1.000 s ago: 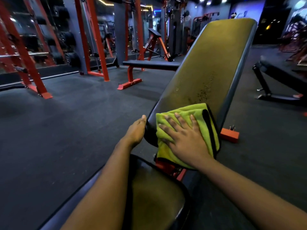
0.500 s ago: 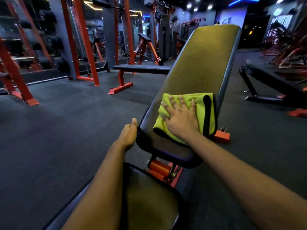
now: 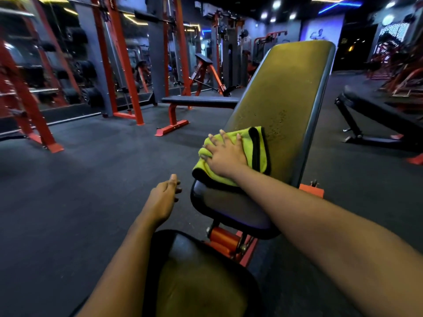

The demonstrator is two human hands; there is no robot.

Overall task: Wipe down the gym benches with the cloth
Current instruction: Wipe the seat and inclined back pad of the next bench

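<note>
Head view puts the main risk at the left edge of the incline bench backrest (image 3: 286, 88). The folded green microfibre cloth (image 3: 261, 154) overhangs that edge, and the right hand (image 3: 225, 156) only presses on it with flat, spread fingers and does not grip it. A stroke drifting further left could therefore let the cloth slide off onto the rubber floor (image 3: 91, 179). The pad also slopes steeply, so light pressure might let the cloth bunch under the palm and skip the speckled patch (image 3: 277, 124) just beyond it, leaving marks. The left hand (image 3: 163, 197) hovers loosely open and holds nothing. It is just left of the pad's near end and apart from it, so it would not brace the bench if it shifted. The cloth lies on the lower part of the backrest, directly beneath the right palm. Its black-edged side shows to the right of the hand, and its near-left corner droops over the pad's edge. Farther up, most of the backrest lies uncovered, and the seat pad (image 3: 201, 282) sits nearest.
</note>
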